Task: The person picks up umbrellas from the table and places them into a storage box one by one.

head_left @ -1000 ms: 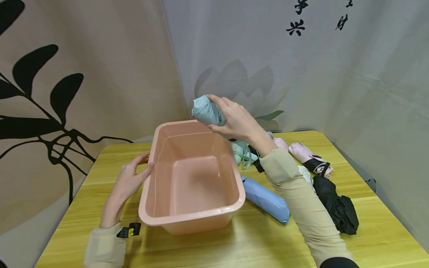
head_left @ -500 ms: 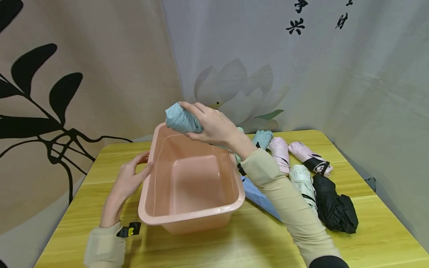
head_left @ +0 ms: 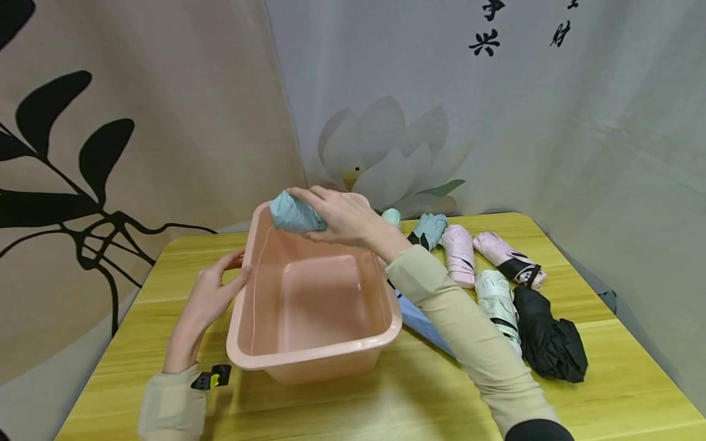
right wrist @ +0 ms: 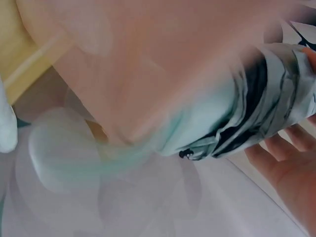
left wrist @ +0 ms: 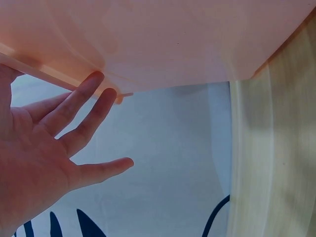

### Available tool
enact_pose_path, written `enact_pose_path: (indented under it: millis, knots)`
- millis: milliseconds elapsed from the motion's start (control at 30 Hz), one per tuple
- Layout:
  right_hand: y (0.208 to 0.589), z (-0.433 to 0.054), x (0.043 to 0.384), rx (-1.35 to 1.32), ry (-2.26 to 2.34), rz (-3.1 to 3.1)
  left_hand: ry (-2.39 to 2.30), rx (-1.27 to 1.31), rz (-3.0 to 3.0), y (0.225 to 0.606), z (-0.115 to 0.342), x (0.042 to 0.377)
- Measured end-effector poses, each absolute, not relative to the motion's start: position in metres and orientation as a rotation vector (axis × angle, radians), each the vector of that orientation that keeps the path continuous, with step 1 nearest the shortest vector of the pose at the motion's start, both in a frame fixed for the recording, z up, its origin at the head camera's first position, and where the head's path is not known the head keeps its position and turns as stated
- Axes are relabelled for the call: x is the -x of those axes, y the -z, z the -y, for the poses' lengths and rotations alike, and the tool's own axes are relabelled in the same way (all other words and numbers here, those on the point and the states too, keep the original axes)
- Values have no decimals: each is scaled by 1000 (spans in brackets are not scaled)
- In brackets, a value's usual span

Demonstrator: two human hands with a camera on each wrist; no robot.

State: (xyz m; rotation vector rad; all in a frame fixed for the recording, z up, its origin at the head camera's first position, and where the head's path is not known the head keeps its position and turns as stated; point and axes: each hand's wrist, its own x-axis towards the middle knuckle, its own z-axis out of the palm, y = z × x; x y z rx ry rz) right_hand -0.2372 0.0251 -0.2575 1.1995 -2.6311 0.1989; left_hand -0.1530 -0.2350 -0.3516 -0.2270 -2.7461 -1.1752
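A folded light-blue umbrella (head_left: 298, 212) is in my right hand (head_left: 349, 215), over the far end of a pink plastic basin (head_left: 314, 358). The fingers lie across its top with the thumb below. In the right wrist view the umbrella (right wrist: 276, 94) shows dark folds, and a pale green part is blurred by motion. My left hand (head_left: 212, 291) holds the basin's left rim, thumb on top and fingers outside. From the left wrist view, the left hand (left wrist: 59, 143) has spread fingers, some touching below the rim. Nothing lies on the visible basin floor.
Right of the basin lie several folded umbrellas: a blue one (head_left: 421, 324) partly under the right sleeve, a teal one (head_left: 430, 229), pink ones (head_left: 459, 254), a white one (head_left: 497, 306) and a black one (head_left: 551, 337). A curtain hangs behind the wooden table (head_left: 331, 413).
My right hand has carried the light-blue umbrella leftward over the basin, then lowered it towards the far rim. The left hand and basin stay put.
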Motion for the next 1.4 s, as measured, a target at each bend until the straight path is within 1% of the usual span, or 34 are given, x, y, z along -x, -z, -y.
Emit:
enact_pose_path:
  millis: [167, 367, 600, 800, 900, 1067, 1400]
  knots:
    - [270, -25, 244, -1272, -235, 2589, 1169, 224, 2751, 352, 235, 153]
    - [274, -24, 246, -1305, -265, 2562, 1172, 221, 2753, 352, 235, 153]
    - [274, -29, 240, -1185, -226, 2425, 1163, 232, 2753, 354, 236, 154]
    - [286, -57, 239, -1200, -401, 2424, 1163, 235, 2753, 352, 234, 154]
    - [295, -77, 236, -1119, -485, 2497, 1171, 231, 2751, 352, 234, 154]
    - [314, -106, 231, -1001, -498, 2562, 1194, 226, 2740, 353, 234, 154]
    - [343, -141, 215, -859, -482, 2682, 1206, 230, 2734, 353, 235, 155]
